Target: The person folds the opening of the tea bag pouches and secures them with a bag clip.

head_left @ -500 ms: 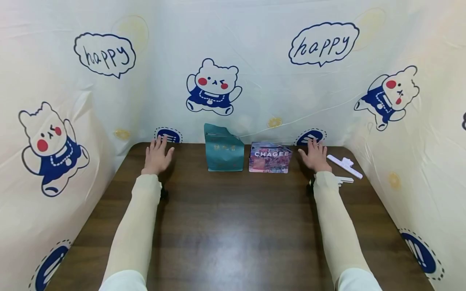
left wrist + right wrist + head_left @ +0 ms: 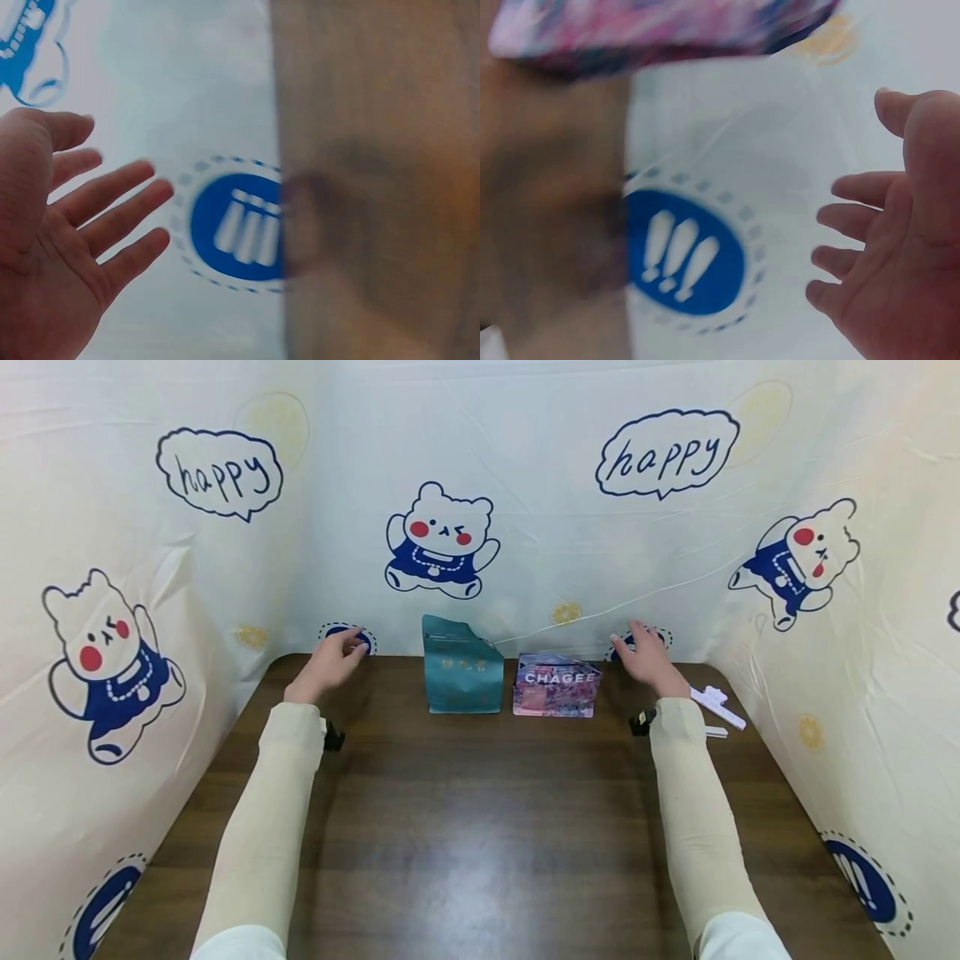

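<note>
Above the back left of the table, my left hand (image 2: 327,663) is raised and holds nothing; its fingers spread loosely in the left wrist view (image 2: 90,225). My right hand (image 2: 649,658) is raised at the back right, also holding nothing, its fingers relaxed. Between the hands stand two pouches near the back edge. One is a tall teal pouch (image 2: 463,672) with a slanted top. Beside it is a shorter purple-pink pouch (image 2: 557,689) marked CHAGEE, the nearer one to my right hand; part of it shows at the top of the right wrist view.
Two pale bag clips lie at the back right of the brown table (image 2: 480,827): a purplish-white clip (image 2: 718,705) and a whitish one (image 2: 716,732) partly hidden by my right sleeve. A printed white curtain (image 2: 547,527) encloses the table at the back and sides.
Both hands have lifted from the tabletop, and their fingers have turned from flat and spread to relaxed. The right forearm now covers more of the clips. The pouches have stayed put.
</note>
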`<state>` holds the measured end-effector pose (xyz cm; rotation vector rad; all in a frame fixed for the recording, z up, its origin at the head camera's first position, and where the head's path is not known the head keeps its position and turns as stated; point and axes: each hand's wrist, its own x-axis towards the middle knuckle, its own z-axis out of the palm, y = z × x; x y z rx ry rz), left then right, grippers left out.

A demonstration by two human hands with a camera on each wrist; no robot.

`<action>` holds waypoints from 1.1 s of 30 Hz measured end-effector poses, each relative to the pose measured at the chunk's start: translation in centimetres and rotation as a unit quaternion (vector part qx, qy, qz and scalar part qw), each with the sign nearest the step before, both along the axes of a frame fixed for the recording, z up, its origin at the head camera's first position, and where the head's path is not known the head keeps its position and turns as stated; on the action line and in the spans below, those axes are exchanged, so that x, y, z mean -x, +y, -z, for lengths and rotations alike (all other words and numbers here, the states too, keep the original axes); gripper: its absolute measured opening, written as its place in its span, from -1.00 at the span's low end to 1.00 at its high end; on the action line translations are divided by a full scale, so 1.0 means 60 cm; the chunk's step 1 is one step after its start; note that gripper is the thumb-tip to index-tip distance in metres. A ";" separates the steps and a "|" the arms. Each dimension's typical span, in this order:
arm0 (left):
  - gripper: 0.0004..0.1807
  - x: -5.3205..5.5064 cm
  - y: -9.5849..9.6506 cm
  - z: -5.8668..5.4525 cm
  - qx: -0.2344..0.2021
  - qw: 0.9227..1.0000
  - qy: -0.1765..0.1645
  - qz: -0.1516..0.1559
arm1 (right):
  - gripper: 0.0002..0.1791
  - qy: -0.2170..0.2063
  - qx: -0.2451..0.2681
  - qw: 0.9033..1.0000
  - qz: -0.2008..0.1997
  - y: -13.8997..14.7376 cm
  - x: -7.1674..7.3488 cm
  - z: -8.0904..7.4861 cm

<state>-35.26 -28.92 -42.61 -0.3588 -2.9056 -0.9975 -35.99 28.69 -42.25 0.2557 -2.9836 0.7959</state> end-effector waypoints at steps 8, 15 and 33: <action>-0.44 -0.014 0.056 -0.064 -0.017 0.998 0.060 0.030 | -0.28 0.047 0.059 0.996 -0.049 -0.068 -0.012 -0.063; -0.52 -0.026 0.103 -0.088 -0.065 0.988 0.125 0.059 | -0.41 0.112 0.089 0.981 -0.130 -0.152 -0.025 -0.088; -0.59 -0.021 0.200 -0.066 -0.140 0.953 0.247 0.110 | -0.35 0.114 0.122 0.956 -0.242 -0.310 -0.044 -0.059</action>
